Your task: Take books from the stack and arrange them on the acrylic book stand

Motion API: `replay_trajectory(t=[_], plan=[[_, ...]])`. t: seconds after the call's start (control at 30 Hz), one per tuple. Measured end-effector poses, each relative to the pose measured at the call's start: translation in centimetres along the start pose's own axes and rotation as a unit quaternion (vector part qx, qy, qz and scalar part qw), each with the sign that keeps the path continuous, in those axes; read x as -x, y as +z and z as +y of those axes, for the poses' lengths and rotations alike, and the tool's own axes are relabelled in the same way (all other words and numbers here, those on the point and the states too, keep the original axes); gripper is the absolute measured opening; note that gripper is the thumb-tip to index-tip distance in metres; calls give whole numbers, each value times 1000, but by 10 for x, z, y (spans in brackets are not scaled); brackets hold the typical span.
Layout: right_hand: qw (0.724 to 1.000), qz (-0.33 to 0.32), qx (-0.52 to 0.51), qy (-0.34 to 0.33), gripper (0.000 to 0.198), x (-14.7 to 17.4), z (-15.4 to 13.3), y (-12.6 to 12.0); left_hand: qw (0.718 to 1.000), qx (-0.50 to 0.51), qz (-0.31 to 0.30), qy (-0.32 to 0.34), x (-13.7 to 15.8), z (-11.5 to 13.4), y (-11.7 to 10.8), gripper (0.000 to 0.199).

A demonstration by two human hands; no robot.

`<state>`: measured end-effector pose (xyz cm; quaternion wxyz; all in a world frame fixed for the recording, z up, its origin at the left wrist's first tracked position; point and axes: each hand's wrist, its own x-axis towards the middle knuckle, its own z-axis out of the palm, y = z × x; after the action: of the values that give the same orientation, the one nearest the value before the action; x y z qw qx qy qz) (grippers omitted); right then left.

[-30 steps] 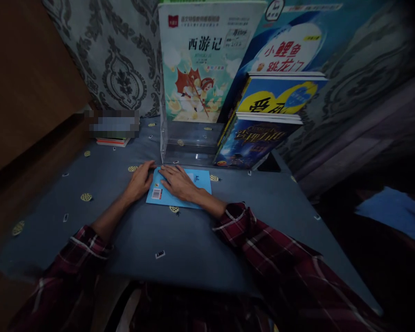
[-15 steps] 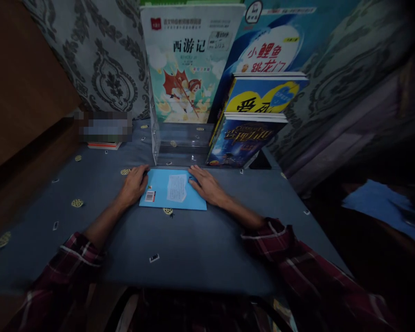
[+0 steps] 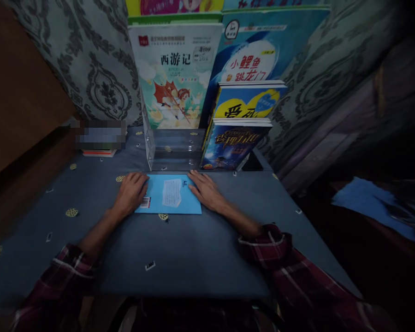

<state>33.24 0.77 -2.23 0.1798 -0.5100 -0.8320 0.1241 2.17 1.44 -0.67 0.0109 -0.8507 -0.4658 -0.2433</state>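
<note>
A light-blue book (image 3: pixel 157 189) lies flat on the cloth-covered table, its back cover with a text panel and a barcode facing up. My left hand (image 3: pixel 130 191) rests palm down over its left edge and covers part of the barcode; the fingers are stretched forward. Across the right edge lies my right hand (image 3: pixel 206 191), fingers flat and slightly apart, fingertips near the upper right corner. Neither hand is wrapped around the book. Just behind it stands a clear tiered book rack (image 3: pixel 169 161).
In the rack stand a Journey to the West book (image 3: pixel 176 87), a blue-covered book (image 3: pixel 244 60), a yellow-and-blue book (image 3: pixel 245 101) and a dark-blue book (image 3: pixel 233 143). A small book pile (image 3: pixel 98 152) sits at the left rear. Patterned curtain (image 3: pixel 107 87) hangs behind.
The view has tilted up slightly, showing more books at the top. My left hand covers more of the barcode, and lettering beside my right hand is now uncovered.
</note>
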Motion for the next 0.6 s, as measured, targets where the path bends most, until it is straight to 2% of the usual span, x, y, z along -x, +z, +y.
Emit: replay_trajectory(t=[0.13,0.23,0.3,0.4,0.6], plan=[[1000,1,5,-1,54,0,0,-1,993,32,-59,98,2,41,-1,37],[1000,8,7,-5,54,0,1,0,982,29,-124,139,9,71,7,61],[1000,13,10,-5,53,-1,2,2,978,14,-144,152,12,83,13,71],[1000,14,12,-6,53,-1,4,4,977,-8,-145,155,14,86,20,68],[1000,13,21,-16,54,0,4,3,979,-35,-119,159,11,74,26,61]])
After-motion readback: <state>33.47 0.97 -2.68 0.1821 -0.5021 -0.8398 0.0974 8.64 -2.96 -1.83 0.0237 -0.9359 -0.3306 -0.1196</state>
